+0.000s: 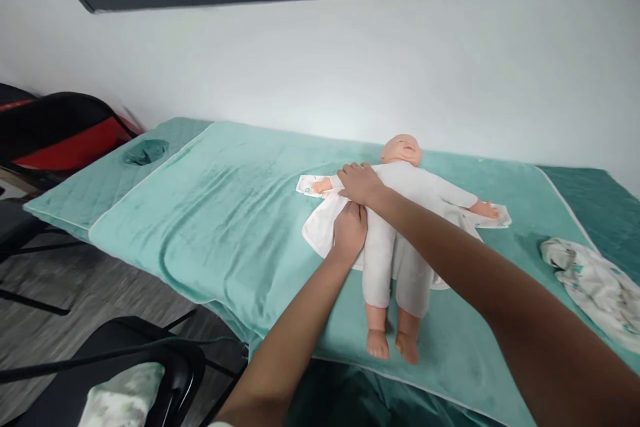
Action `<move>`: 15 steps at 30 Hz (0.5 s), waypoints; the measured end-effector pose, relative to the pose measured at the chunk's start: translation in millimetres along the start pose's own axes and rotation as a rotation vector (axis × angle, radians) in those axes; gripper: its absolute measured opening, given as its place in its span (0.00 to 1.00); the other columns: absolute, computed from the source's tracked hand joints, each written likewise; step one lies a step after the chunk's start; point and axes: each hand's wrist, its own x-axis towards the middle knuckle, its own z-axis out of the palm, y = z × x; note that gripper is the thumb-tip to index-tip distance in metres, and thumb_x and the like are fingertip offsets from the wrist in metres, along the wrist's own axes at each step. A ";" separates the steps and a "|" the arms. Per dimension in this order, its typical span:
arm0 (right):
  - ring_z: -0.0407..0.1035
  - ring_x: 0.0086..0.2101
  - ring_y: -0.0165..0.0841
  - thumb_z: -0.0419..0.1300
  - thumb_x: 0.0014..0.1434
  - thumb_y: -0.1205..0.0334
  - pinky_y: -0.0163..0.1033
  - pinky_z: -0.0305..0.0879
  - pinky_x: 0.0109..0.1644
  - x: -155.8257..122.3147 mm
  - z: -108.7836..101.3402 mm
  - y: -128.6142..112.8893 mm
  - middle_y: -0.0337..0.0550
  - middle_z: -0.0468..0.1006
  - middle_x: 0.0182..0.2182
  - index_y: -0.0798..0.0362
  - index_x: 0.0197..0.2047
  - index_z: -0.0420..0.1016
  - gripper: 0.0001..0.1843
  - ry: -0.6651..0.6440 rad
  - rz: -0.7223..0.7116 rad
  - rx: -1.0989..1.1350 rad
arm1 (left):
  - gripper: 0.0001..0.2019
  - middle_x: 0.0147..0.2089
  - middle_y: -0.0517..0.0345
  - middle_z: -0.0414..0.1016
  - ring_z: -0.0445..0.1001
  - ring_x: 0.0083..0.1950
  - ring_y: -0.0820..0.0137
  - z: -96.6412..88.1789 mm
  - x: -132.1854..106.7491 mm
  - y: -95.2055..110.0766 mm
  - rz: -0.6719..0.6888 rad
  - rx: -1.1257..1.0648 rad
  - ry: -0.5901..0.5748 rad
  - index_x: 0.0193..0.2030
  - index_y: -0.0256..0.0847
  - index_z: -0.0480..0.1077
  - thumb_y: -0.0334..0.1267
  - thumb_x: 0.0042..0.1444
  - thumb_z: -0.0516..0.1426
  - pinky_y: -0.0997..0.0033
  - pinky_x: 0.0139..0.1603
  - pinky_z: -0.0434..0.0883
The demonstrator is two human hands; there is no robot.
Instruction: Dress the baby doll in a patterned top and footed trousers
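Observation:
A baby doll (403,190) in a white long-sleeved outfit lies on its back, head toward the wall and bare feet toward me. Beneath it is spread a white baby shirt (320,227) with patterned cuffs around the doll's outstretched arms. My right hand (361,185) rests across the doll's upper arm and side at the left of the picture, fingers extended and somewhat apart. Just below it, my left hand (351,230) is closed on the shirt's cloth beside the doll's waist; its fingertips are hidden.
A teal cover (225,213) lies over the massage bed, which has a face hole (145,152) at the left. A crumpled patterned cloth (595,287) lies to the right. Black chairs (65,127) stand at the left, one nearby bearing a pale cloth (123,397). A white wall (280,67) runs behind.

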 end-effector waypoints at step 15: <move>0.72 0.46 0.46 0.52 0.68 0.44 0.44 0.61 0.43 -21.5 -9.5 33.5 0.50 0.79 0.47 0.49 0.54 0.72 0.21 0.058 0.062 0.161 | 0.06 0.40 0.47 0.76 0.72 0.44 0.58 -11.7 51.6 -43.9 -0.075 -0.071 0.185 0.35 0.39 0.73 0.35 0.60 0.55 0.63 0.46 0.64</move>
